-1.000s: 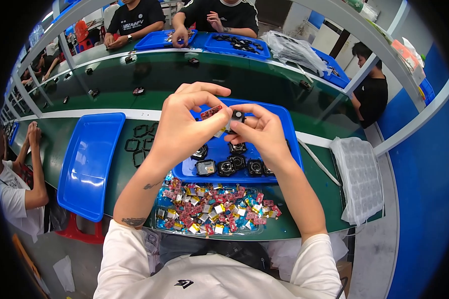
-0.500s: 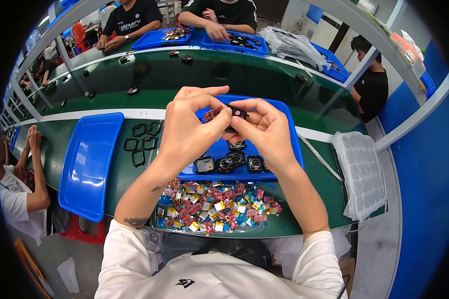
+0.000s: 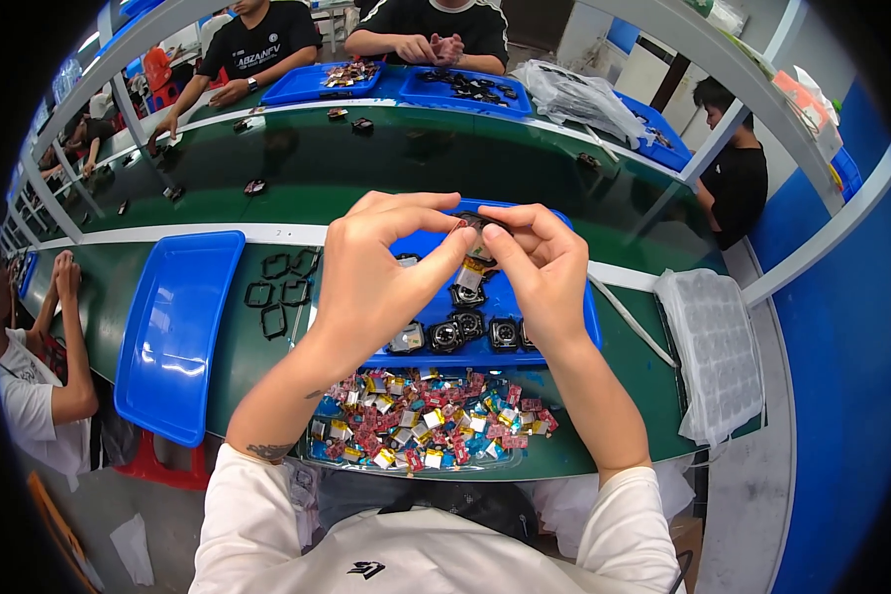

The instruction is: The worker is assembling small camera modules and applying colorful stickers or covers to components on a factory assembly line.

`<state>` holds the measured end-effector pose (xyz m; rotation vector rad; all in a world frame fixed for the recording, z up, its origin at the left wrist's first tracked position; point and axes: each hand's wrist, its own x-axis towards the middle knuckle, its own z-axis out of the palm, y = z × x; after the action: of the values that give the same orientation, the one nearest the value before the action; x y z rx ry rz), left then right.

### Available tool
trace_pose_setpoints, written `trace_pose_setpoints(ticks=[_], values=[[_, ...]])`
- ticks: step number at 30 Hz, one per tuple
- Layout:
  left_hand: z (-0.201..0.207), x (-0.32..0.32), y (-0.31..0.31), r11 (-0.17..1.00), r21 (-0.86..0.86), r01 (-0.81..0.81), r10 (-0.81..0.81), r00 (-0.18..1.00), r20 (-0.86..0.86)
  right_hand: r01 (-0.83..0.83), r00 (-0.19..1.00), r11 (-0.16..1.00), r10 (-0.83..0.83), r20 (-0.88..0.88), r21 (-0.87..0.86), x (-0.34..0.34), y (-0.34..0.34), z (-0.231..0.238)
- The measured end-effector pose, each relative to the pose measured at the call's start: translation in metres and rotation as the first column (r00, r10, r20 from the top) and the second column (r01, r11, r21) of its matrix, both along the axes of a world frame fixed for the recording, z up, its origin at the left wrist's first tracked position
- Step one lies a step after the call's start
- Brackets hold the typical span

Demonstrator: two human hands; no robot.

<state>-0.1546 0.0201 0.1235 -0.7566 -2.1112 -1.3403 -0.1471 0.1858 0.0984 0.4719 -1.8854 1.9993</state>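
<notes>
Above a blue tray [image 3: 586, 297], my two hands meet fingertip to fingertip. My right hand [image 3: 544, 267] is closed on a black smartwatch case [image 3: 483, 220], tilted up. Pinched at the case's near edge, my left hand [image 3: 371, 262] holds a small red circuit board, mostly hidden by the fingers. A silver and yellow battery [image 3: 471, 274] hangs just below the fingertips. More black watch cases [image 3: 446, 335] lie in the tray beneath. Nearer to me, a clear tray holds a heap of red circuit boards with small batteries [image 3: 431, 421].
Black square frames [image 3: 259, 294] and a blue tray [image 3: 180, 337] lie to the left. At right are a wrapped stack of moulded trays [image 3: 711, 356] and a white tube [image 3: 632, 322]. Beyond runs a green conveyor [image 3: 366, 168] with scattered parts; co-workers sit around it.
My hands have lowered slightly, and the circuit board has turned in against the case, its battery now showing below. Parts on the conveyor have shifted left. Across it, co-workers' hands have moved.
</notes>
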Motion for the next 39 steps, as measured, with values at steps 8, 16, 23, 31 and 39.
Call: trace_pose_setpoints(ticks=[8, 16, 23, 31, 39], values=[[0.009, 0.000, -0.003, 0.994, 0.008, 0.111, -0.107, 0.933, 0.345, 0.014, 1.000, 0.990, -0.011, 0.023, -0.143, 0.000, 0.000, 0.005], [-0.008, -0.011, 0.000, 0.822, 0.465, 0.328, -0.529, 0.741, 0.413, 0.202, 0.971, 0.976, -0.189, -0.144, 0.081, 0.007, -0.001, 0.008], [-0.006, -0.013, 0.002, 0.923, 0.358, 0.139, -0.279, 0.883, 0.377, 0.068, 0.989, 0.993, -0.055, -0.137, 0.092, 0.009, -0.001, 0.012], [-0.013, -0.024, -0.003, 0.980, 0.126, 0.157, -0.187, 0.941, 0.282, 0.033, 0.990, 0.982, -0.006, -0.142, 0.187, 0.002, 0.004, 0.005], [-0.059, -0.139, -0.049, 0.980, 0.150, -0.134, 0.062, 0.911, 0.407, 0.281, 0.943, 0.864, -0.168, -0.287, 0.418, 0.001, 0.012, 0.014]])
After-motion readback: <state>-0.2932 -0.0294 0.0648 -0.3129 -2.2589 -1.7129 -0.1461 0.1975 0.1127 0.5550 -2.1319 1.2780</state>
